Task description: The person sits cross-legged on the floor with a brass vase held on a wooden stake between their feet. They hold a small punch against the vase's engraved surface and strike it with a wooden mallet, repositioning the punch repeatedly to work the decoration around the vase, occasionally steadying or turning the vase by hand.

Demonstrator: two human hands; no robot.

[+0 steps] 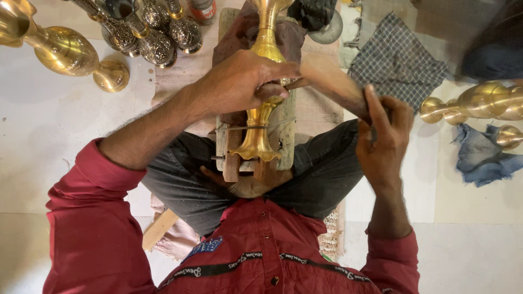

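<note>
Under my left fingers (283, 71) lies a brass vase (261, 81), its long axis running straight away from me, flared foot toward my lap and neck pointing off past my knuckles. My left hand (239, 81) comes in from the left with the forearm angled across my knee, wrist bent, fingers curled tight around a thin metal tool (294, 84) whose tip meets the brass just beside my thumb. My right hand (384, 133) is raised with the forearm upright, fingers clenched round the handle of a wooden mallet (332, 87); its long head slants up and left toward the tool, ending close to my left fingertips.

Beneath the vase, a wooden cradle block (231, 158) holds it, with a metal strap across the stem, resting between my knees in dark trousers. Beyond my left knuckles stand dark engraved vases (155, 46) and, farther left, a polished brass vase on its side (65, 51). Past my right fingers lie a checked cloth (397, 62), more brass pieces (479, 103) and a blue rag (482, 155) on the pale floor (43, 125).
</note>
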